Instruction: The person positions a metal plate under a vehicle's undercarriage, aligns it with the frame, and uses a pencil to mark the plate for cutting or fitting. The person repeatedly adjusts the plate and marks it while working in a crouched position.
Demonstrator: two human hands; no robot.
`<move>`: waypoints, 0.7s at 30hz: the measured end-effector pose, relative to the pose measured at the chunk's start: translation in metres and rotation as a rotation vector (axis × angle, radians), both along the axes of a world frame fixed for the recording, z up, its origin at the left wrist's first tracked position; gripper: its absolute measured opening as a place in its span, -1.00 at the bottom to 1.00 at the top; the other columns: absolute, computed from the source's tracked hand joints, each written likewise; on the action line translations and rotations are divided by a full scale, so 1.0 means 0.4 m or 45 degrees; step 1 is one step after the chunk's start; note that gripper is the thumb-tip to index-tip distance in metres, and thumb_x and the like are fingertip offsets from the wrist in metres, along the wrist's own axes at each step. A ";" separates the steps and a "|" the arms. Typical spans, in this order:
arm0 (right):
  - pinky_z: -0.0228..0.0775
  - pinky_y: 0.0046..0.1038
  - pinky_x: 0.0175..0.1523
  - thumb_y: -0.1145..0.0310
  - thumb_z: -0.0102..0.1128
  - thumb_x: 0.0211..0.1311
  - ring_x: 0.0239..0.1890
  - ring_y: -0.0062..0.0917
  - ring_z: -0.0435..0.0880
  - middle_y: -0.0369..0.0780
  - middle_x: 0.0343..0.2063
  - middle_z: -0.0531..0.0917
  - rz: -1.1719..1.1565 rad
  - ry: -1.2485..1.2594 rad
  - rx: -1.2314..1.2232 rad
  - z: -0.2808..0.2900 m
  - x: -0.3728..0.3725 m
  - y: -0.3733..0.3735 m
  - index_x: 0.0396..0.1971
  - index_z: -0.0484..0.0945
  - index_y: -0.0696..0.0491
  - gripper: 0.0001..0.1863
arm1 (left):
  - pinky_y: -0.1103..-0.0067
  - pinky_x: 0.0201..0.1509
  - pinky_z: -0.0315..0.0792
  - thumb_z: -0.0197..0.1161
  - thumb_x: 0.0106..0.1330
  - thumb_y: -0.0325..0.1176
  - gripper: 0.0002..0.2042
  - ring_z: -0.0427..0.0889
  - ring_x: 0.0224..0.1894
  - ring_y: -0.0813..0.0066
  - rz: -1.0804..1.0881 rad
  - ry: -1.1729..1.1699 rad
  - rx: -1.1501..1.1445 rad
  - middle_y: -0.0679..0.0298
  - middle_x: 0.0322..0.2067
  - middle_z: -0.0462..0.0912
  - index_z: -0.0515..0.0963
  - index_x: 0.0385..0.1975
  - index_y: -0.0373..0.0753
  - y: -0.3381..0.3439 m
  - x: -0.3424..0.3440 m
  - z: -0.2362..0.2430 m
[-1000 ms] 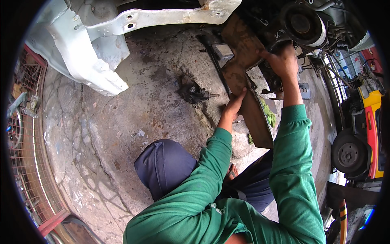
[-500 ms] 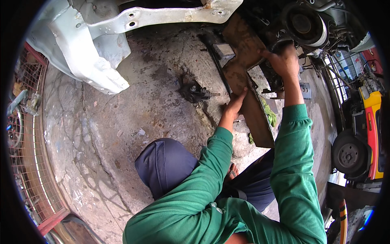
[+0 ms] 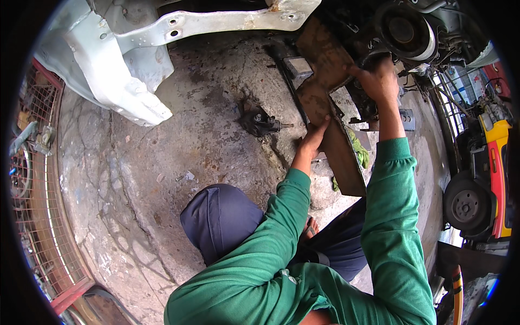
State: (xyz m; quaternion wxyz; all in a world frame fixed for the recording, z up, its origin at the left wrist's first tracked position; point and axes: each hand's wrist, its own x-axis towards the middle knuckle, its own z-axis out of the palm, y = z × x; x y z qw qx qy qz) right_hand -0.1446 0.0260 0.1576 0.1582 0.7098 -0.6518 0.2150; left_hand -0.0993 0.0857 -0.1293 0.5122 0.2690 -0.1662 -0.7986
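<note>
Left hand (image 3: 313, 142) grasps brown panel (image 3: 342, 162) by its left edge; long axis runs far-left to near-right. Right hand (image 3: 381, 81), farther off: grip cannot be determined.

only small deltas vs a second ago. whole view has shifted a hair: black metal part (image 3: 259, 120) on the floor (image 3: 157, 162) sits slightly higher and further right, wheel (image 3: 465, 208) of the red-and-yellow vehicle (image 3: 492, 181) slightly further right. lower end of the brown board (image 3: 344, 165) a touch further right too; left hand (image 3: 312, 142) and green right cuff (image 3: 394, 153) a touch higher. dark-blue knee (image 3: 225, 219) up and right as well. can't split camera drift from real motion.
</note>
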 end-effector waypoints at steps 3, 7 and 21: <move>0.46 -0.04 0.29 -0.25 0.57 -0.18 0.24 0.03 0.59 0.12 0.19 0.58 0.019 0.007 -0.009 0.000 0.004 0.002 0.27 0.39 0.24 0.11 | 0.12 0.48 0.31 0.37 0.25 0.35 0.14 0.32 0.46 0.10 -0.018 0.003 -0.015 -0.02 0.48 0.21 -0.08 0.55 -0.33 -0.003 0.006 -0.005; 0.39 -0.10 0.35 -0.38 0.43 -0.03 0.31 -0.01 0.54 0.11 0.23 0.57 0.036 -0.082 0.059 0.031 0.045 0.030 0.30 0.45 0.19 0.07 | 0.11 0.45 0.34 0.37 0.25 0.36 0.12 0.32 0.46 0.12 0.002 -0.052 -0.032 0.02 0.49 0.20 -0.04 0.55 -0.32 -0.008 0.020 -0.016; 0.47 -0.02 0.21 -0.44 0.07 0.31 0.17 0.07 0.63 0.15 0.09 0.65 0.061 -0.327 -0.054 0.013 0.005 0.003 0.11 0.50 0.23 -0.10 | 0.00 0.37 0.40 0.22 0.38 0.36 -0.11 0.35 0.41 0.09 0.066 -0.061 -0.073 0.13 0.41 0.29 0.08 0.52 -0.06 0.006 0.028 -0.019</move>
